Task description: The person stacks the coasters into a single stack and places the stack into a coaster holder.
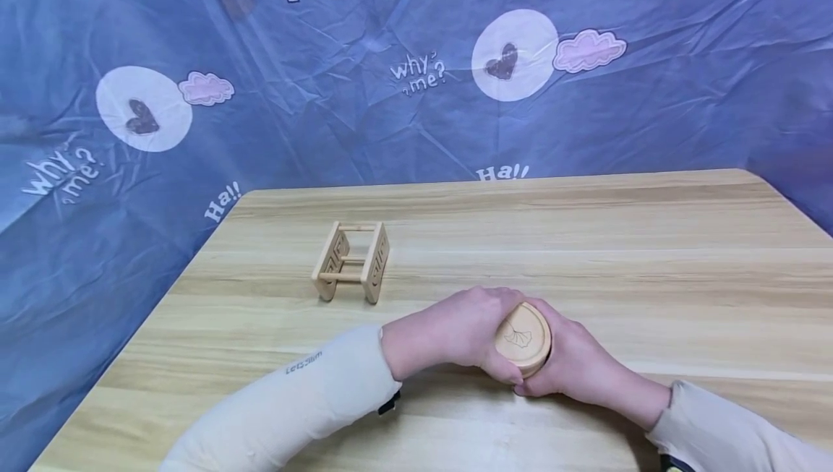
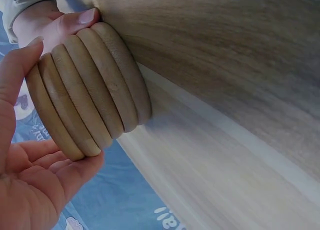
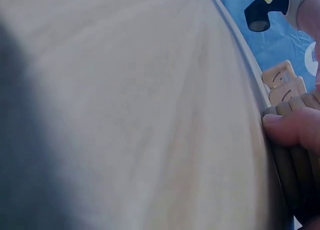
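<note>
Between my two hands stands a stack of several round wooden coasters (image 1: 523, 342), its top face marked with a thin leaf drawing. From the left side my left hand (image 1: 458, 331) grips the stack, thumb toward the near edge. My right hand (image 1: 575, 363) curls around the opposite side, and the two thumbs nearly meet at the front. In the left wrist view the coasters (image 2: 90, 90) lie flush in a slightly uneven pile, the lowest right at the tabletop. The right wrist view catches the right thumb (image 3: 295, 127) pressed across several coaster edges.
A small wooden rack (image 1: 351, 262) with carved side panels and crossbars stands to the left, beyond the left forearm. The light wood table (image 1: 618, 233) reaches back to a blue printed cloth (image 1: 364, 96) hanging behind it.
</note>
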The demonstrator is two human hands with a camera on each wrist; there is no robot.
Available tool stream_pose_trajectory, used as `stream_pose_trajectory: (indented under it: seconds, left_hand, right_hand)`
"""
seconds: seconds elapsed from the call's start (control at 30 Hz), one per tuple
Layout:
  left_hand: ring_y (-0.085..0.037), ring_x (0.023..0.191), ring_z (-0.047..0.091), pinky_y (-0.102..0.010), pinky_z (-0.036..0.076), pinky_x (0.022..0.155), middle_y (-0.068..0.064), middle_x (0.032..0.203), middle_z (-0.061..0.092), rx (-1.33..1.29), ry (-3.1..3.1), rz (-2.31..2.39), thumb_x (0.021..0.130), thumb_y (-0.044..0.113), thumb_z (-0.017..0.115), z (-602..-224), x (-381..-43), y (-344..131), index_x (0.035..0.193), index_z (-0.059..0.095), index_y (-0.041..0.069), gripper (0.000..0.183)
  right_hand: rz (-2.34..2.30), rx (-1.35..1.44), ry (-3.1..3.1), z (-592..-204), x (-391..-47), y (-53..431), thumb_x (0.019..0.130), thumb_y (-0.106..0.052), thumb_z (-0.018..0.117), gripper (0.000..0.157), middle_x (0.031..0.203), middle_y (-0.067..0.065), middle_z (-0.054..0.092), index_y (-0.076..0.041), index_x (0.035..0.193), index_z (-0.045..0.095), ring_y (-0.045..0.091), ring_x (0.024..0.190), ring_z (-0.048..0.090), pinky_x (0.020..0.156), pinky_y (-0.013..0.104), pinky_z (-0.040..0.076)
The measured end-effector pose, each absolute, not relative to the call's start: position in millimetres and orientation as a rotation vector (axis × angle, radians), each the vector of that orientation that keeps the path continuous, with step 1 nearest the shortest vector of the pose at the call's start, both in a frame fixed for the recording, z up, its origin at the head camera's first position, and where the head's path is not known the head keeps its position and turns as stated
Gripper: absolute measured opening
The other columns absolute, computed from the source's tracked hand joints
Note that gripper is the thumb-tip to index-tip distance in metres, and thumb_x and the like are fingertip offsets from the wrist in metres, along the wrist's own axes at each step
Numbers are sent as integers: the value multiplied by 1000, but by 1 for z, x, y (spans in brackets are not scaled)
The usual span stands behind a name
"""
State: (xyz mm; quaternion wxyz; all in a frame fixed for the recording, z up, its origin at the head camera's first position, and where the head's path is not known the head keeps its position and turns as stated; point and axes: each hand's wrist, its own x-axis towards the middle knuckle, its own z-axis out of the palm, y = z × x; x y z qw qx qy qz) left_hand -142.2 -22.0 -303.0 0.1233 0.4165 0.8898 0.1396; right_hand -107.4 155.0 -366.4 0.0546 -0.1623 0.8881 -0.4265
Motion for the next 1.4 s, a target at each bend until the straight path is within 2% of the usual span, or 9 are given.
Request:
stream_pose_trajectory:
  seconds: [0.27, 0.33, 0.43, 0.53, 0.6, 0.8, 1.03, 1.2, 1.4]
  left_hand:
    - [-3, 100, 55, -11, 42, 88, 4, 118, 59, 1202, 2619, 430, 60, 42, 83, -306, -139, -21, 127, 50, 13, 79]
    - [-4, 102, 56, -12, 42, 89, 3, 120, 59, 1190, 2627, 433, 61, 42, 83, -306, -139, -22, 127, 50, 12, 80]
    - [-7, 104, 56, -13, 42, 91, 0, 123, 58, 1190, 2643, 412, 61, 42, 83, -306, -139, -24, 129, 49, 9, 83]
    - [-6, 101, 56, -12, 43, 88, 0, 120, 59, 1208, 2650, 384, 62, 42, 82, -305, -140, -25, 128, 49, 7, 82]
    - [-6, 101, 56, -13, 43, 88, 0, 119, 59, 1211, 2650, 373, 63, 42, 82, -304, -141, -25, 128, 49, 7, 81]
    - [-5, 101, 55, -13, 43, 89, 1, 119, 59, 1176, 2632, 409, 61, 40, 83, -303, -142, -27, 128, 49, 11, 80]
    - [-7, 107, 54, -14, 42, 92, 1, 127, 56, 1122, 2630, 442, 60, 37, 84, -303, -143, -32, 133, 45, 11, 87]
    - [-12, 115, 53, -17, 39, 98, -5, 131, 54, 1137, 2636, 451, 62, 38, 83, -304, -144, -35, 135, 43, 6, 89]
    - [-8, 104, 55, -15, 43, 89, -4, 125, 57, 1157, 2637, 511, 63, 38, 82, -309, -146, -39, 133, 44, 7, 86]
  right_hand:
    - [-1255, -480, 2713, -361, -106, 158, 40, -29, 91, 102, 104, 3, 64, -11, 129, 44, 15, 91, 57, 82, 34, 47]
    - [-1265, -488, 2719, -360, -106, 161, 43, -24, 89, 98, 104, 4, 66, -8, 129, 45, 16, 91, 57, 83, 37, 45]
    - [-1244, -485, 2746, -357, -107, 164, 49, -10, 83, 88, 103, -1, 69, -5, 128, 44, 11, 92, 56, 85, 31, 43]
    - [-1223, -512, 2751, -354, -108, 165, 52, -4, 78, 86, 100, -4, 70, -4, 130, 43, 8, 91, 56, 83, 28, 44]
    - [-1237, -534, 2710, -353, -110, 163, 52, -8, 81, 90, 101, -2, 70, -4, 133, 41, 10, 92, 56, 83, 27, 44]
    - [-1368, -542, 2617, -365, -111, 152, 47, -28, 90, 103, 113, 2, 61, -15, 135, 39, 15, 97, 55, 86, 25, 44]
    - [-1441, -565, 2599, -372, -114, 144, 45, -31, 91, 108, 117, 3, 58, -22, 137, 33, 17, 101, 54, 88, 29, 43]
    - [-1378, -666, 2623, -375, -122, 146, 46, -36, 90, 111, 117, 3, 60, -23, 138, 30, 17, 101, 56, 88, 32, 45]
    - [-1373, -694, 2597, -379, -130, 146, 45, -34, 91, 115, 124, 3, 57, -24, 140, 28, 19, 106, 54, 92, 34, 43]
